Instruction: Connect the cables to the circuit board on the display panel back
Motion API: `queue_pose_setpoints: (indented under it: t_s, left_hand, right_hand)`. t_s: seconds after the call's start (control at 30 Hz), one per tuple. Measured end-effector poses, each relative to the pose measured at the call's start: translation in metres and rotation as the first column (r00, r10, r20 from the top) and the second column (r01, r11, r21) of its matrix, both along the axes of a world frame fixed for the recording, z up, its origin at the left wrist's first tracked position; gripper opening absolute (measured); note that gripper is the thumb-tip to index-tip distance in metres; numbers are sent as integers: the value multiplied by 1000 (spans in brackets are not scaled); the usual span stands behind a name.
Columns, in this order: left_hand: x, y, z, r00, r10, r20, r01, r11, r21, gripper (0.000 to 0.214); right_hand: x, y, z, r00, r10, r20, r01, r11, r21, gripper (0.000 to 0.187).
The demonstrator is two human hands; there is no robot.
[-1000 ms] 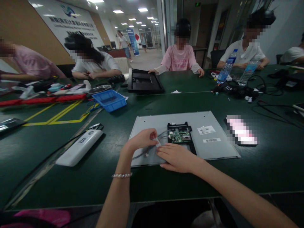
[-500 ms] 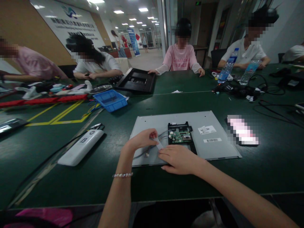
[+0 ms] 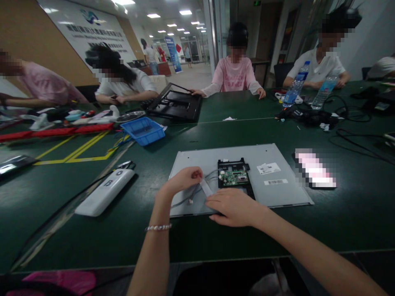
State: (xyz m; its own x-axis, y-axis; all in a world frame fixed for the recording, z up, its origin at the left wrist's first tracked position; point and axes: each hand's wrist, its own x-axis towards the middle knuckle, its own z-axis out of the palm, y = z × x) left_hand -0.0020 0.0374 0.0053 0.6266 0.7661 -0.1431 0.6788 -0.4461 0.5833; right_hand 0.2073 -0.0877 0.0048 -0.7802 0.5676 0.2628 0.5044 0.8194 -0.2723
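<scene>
A grey metal display panel [image 3: 284, 193] lies flat on the table, carrying a black bracket with a green circuit board [image 3: 231, 177]. My left hand [image 3: 187, 181] is over the panel's left part, fingertips pinched on the upper end of a whitish translucent strip of tape [image 3: 206, 188]. The strip slopes down to the panel surface. At its lower end, my right hand [image 3: 233, 207] rests on the panel's front edge, fingers stretched out and touching the strip. Thin grey cables [image 3: 189, 196] with a small connector run beneath and beside the strip.
Left of the panel lies a white power bank [image 3: 106, 192] with a cable. A phone [image 3: 314, 168] is to the right. Beyond are a blue basket [image 3: 144, 130], a black frame [image 3: 175, 105] touched by a co-worker's hand, and two water bottles [image 3: 296, 86].
My left hand has shifted slightly up and left, and more of the strip shows between my hands. My right hand stays put. Across the table, the black frame has tilted.
</scene>
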Motion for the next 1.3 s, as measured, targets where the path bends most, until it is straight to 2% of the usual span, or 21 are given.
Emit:
queue_pose_setpoints:
  t_s: [0.27,0.33,0.4,0.47,0.57,0.63,0.77,0.83,1.0,1.1,1.2,1.3]
  left_hand:
    - [-1,3,-1,997,36,-70,-19,973,230,13]
    - [1,2,2,996,52,-70,-32,964,262,14]
    - [4,0,6,995,77,-61,-56,956,287,16]
    - [7,-1,9,995,87,-45,-68,946,316,17]
    - [11,-4,12,997,71,-8,-63,931,358,18]
    - [13,-6,14,998,61,12,-61,924,377,19]
    - [20,-9,17,998,60,36,-69,908,413,18]
    - [28,-13,18,998,38,54,-58,898,436,18]
    - [57,-28,14,989,-114,94,52,865,499,21]
    - [74,-40,9,977,-198,74,133,846,516,23]
    - [85,-51,6,969,-242,39,189,838,512,27]
    - [90,-57,5,966,-259,-3,224,829,512,29]
  right_hand:
    - [6,3,3,998,15,-57,-14,1000,24,27]
    - [14,7,7,995,-37,-92,40,999,37,29]
    - [30,14,10,975,-168,-144,174,984,32,31]
    - [55,23,9,916,-353,-192,361,933,2,31]
    - [102,38,0,760,-624,-183,632,774,-18,30]
    - [133,46,-10,673,-727,-134,728,684,-54,31]
    - [171,51,-24,575,-813,-95,783,580,-225,33]
    - [174,50,-26,575,-813,-97,767,576,-284,35]
    - [165,51,-28,672,-738,-65,685,652,-325,41]
    - [163,53,-30,689,-723,-50,676,666,-315,37]
    - [165,54,-30,663,-748,-13,712,636,-298,28]
    - [168,53,-29,606,-795,31,763,570,-306,21]
